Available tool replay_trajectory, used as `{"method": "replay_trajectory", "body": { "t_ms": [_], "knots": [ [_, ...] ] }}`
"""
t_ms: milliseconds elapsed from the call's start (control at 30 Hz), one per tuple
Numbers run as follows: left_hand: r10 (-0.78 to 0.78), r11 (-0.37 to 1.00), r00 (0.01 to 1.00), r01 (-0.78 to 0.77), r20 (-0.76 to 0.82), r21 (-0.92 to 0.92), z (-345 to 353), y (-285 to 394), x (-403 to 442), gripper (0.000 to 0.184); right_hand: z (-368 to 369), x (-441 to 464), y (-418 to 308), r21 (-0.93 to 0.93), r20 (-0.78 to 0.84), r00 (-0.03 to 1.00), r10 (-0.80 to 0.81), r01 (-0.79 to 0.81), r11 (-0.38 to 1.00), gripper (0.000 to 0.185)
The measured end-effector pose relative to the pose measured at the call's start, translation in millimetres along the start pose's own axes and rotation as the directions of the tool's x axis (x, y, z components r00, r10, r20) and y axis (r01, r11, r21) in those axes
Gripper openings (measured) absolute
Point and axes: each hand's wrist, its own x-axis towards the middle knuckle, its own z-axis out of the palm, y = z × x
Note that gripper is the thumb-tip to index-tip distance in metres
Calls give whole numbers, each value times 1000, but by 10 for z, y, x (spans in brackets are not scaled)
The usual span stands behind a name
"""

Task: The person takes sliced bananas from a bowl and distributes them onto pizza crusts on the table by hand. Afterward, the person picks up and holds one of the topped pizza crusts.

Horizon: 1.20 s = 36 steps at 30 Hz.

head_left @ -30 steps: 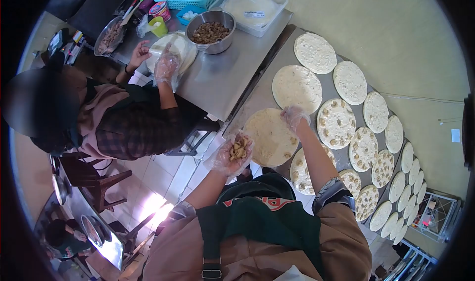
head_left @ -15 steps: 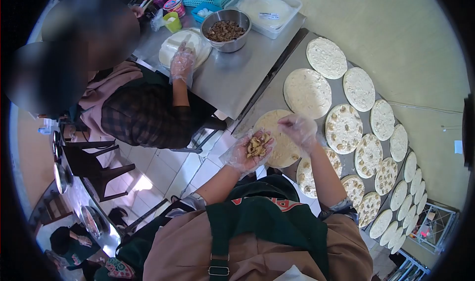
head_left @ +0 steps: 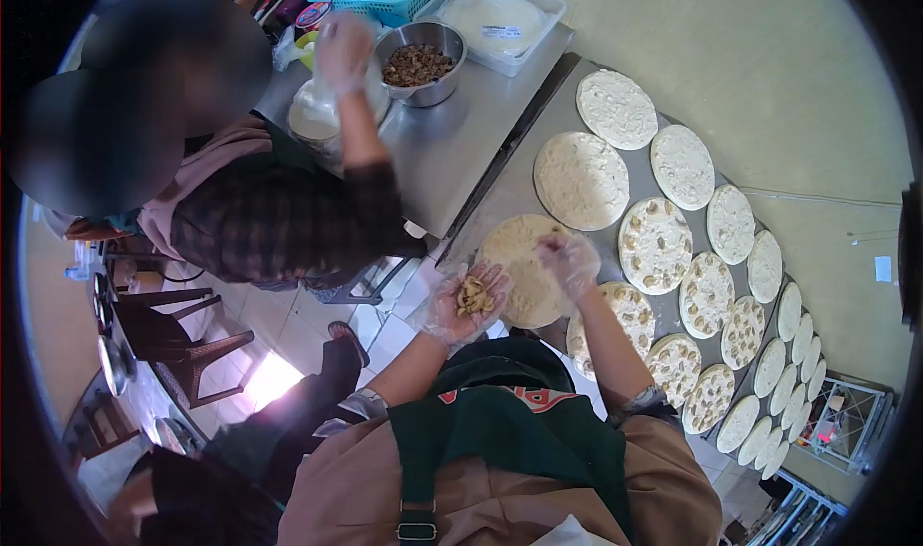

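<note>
My left hand (head_left: pixel 460 308), in a clear plastic glove, is palm up with a small heap of brown mushroom-like pieces (head_left: pixel 475 297) cupped in it. It is at the left edge of a round, cream-covered base (head_left: pixel 524 282). Over the right part of that base is my right hand (head_left: pixel 569 260), also gloved, its fingertips pinched together; what they hold, if anything, is too small to name. Beside it lies a round base dotted with brown pieces (head_left: pixel 656 245), and behind is a plain cream-covered one (head_left: pixel 581 181).
Several more round bases (head_left: pixel 707 294) cover the metal table to the right. On the adjoining steel table (head_left: pixel 452 152) stand a bowl of brown filling (head_left: pixel 419 63) and a plastic tub (head_left: pixel 500 27). A co-worker's gloved hand (head_left: pixel 344 54) is raised there; other people are at the left.
My right hand has closed its fingertips and lowered toward the base. The co-worker's gloved hand has lifted from the white rounds. Another person in dark clothes has moved in at the lower left.
</note>
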Motion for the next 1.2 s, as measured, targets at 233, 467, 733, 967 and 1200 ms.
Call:
{"method": "replay_trajectory", "body": {
  "t_ms": [233,467,733,967,1200],
  "knots": [
    [64,994,998,-63,13,-85,-80,88,-134,45,-165,514,168,-344,61,977,-203,211,915,17],
    [84,996,995,-85,49,12,18,68,-145,44,148,766,53,479,24,871,490,-440,760,17],
    [75,996,996,-73,40,-50,114,10,-48,41,140,-80,-1324,-271,196,979,-57,110,956,14],
    [-80,993,984,93,156,-76,12,-48,68,34,482,-435,-922,-323,351,922,-163,283,903,26],
    [-156,986,986,159,52,-55,44,-115,40,32,449,-618,-835,-155,193,961,-196,227,961,17]
  ]
}}
